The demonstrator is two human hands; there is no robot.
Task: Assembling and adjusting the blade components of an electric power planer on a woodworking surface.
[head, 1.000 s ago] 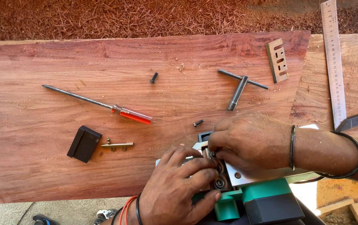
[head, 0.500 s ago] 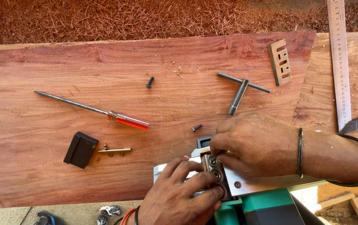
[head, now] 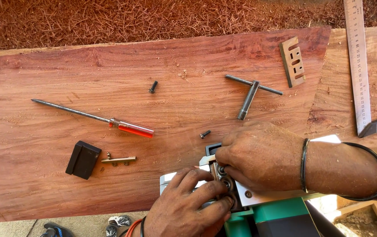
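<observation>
A green and silver electric hand planer (head: 280,213) lies upside down at the near edge of a wide reddish wooden plank (head: 65,79). My right hand (head: 261,153) rests over its metal base, fingertips pinching the dark cutter drum (head: 223,177) with its bolts. My left hand (head: 188,206) comes up from below and its fingers press the same drum from the near side. What lies under the fingers is hidden.
On the plank lie a red-handled screwdriver (head: 109,121), a T-handle socket wrench (head: 249,94), two small black screws (head: 153,87) (head: 205,134), a black block (head: 83,159), a brass bracket (head: 118,160) and a slotted blade plate (head: 292,61). A steel square (head: 358,66) rests at the right. Wood shavings cover the ground beyond.
The view has drifted slightly, so the plank's items sit a little lower left in frame. Both hands stay on the planer's drum, with the fingers shifting slightly.
</observation>
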